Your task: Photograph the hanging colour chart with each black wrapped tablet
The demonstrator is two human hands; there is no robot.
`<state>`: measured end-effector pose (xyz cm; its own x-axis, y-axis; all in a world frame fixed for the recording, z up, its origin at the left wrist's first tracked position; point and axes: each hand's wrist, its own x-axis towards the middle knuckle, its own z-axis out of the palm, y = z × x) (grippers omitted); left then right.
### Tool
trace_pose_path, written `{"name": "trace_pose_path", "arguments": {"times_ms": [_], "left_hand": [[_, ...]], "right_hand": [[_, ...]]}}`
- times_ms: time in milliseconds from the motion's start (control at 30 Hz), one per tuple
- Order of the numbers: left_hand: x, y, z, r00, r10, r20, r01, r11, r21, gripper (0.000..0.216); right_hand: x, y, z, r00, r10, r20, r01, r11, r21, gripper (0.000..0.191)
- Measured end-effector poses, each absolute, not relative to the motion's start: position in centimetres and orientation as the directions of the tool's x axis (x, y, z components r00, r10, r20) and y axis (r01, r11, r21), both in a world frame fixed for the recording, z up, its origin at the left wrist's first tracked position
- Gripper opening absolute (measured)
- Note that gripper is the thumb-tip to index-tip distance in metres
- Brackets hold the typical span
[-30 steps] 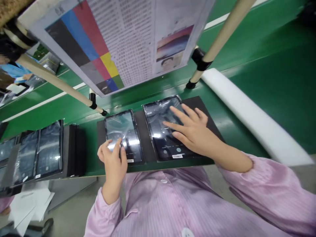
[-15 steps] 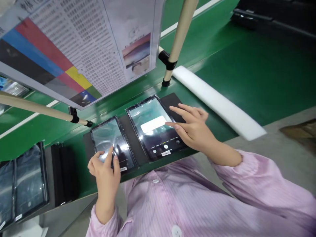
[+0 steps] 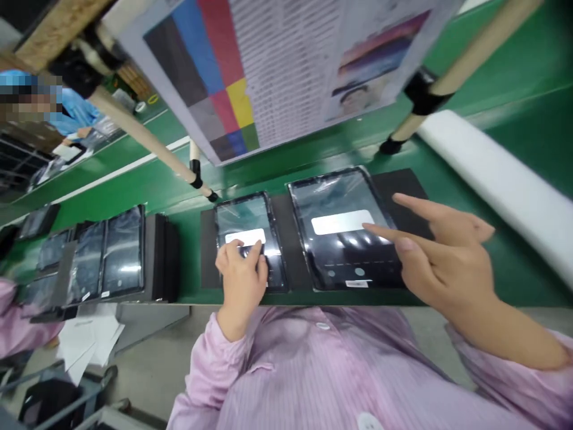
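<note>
Two tablets lie side by side on a dark mat (image 3: 287, 239) at the green bench's near edge. The right tablet (image 3: 340, 251) shows a white pop-up box and a row of camera controls. My right hand (image 3: 447, 257) has its fingers apart, the index fingertip at the right end of that box. Over the lower part of the left tablet (image 3: 246, 209) is my left hand (image 3: 244, 275), fingers spread and slightly bent, a fingertip at its white pop-up box. Neither hand holds anything. Whether the fingertips press the glass I cannot tell.
A printed colour chart board (image 3: 286, 77) stands behind the tablets on beige pipes (image 3: 147, 140). A long white foam strip (image 3: 501, 173) lies to the right. Stacked tablets (image 3: 123, 251) sit at the left, with papers (image 3: 87, 340) below. Co-workers are partly visible at far left.
The view has swung left, bringing more stacked tablets and co-workers into sight. A white pop-up box now shows on the left tablet, where none was visible before. My right index finger stays at the other box.
</note>
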<state>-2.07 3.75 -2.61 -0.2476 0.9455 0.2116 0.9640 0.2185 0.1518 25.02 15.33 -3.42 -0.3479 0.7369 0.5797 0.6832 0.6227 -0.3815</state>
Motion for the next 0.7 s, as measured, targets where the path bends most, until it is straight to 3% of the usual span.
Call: {"name": "trace_pose_path", "arguments": {"times_ms": [133,233,300,367,400,433,533,633,700], "left_hand": [[-2.3,2.3,-1.2,-0.241,0.951,0.193,0.958,0.202,0.203,0.040],[-5.8,-2.0,0.6,-0.319,0.859,0.401,0.942,0.243,0.231,0.039],[-10.3,-6.0,1.4,-0.470,0.671,0.574,0.882,0.378,0.281,0.035],[-16.5,-9.9,1.6,-0.665,0.335,0.667,0.723,0.511,0.465,0.029],[-20.1,-11.7,1.6,-0.773,0.146,0.618,0.588,0.530,0.611,0.026],[-23.8,-13.1,1.5,-0.811,0.036,0.584,0.509,0.536,0.674,0.024],[-34.8,-16.1,1.4,-0.864,-0.175,0.472,0.336,0.498,0.800,0.026],[-43.3,-17.3,1.6,-0.907,-0.292,0.303,0.175,0.394,0.902,0.036],[-46.8,-17.6,1.8,-0.935,-0.300,0.189,0.087,0.324,0.942,0.038]], "right_hand": [[22.0,15.2,-2.7,-0.482,0.701,0.525,0.615,0.698,-0.367,0.054],[18.1,15.2,-2.5,-0.612,0.587,0.530,0.506,0.806,-0.307,0.057],[14.6,14.8,-2.4,-0.687,0.518,0.510,0.392,0.854,-0.341,0.052],[10.7,13.9,-2.1,-0.758,0.478,0.444,0.268,0.848,-0.456,0.045],[8.7,13.3,-1.9,-0.802,0.456,0.385,0.211,0.820,-0.531,0.044],[6.5,12.7,-1.7,-0.846,0.433,0.312,0.171,0.774,-0.609,0.045],[-0.1,10.6,-1.1,-0.944,0.326,0.052,0.155,0.575,-0.803,0.059],[-6.7,8.8,-0.8,-0.955,0.267,-0.128,0.209,0.300,-0.931,0.082],[-10.5,7.9,-0.8,-0.924,0.307,-0.227,0.258,0.062,-0.964,0.091]]}}
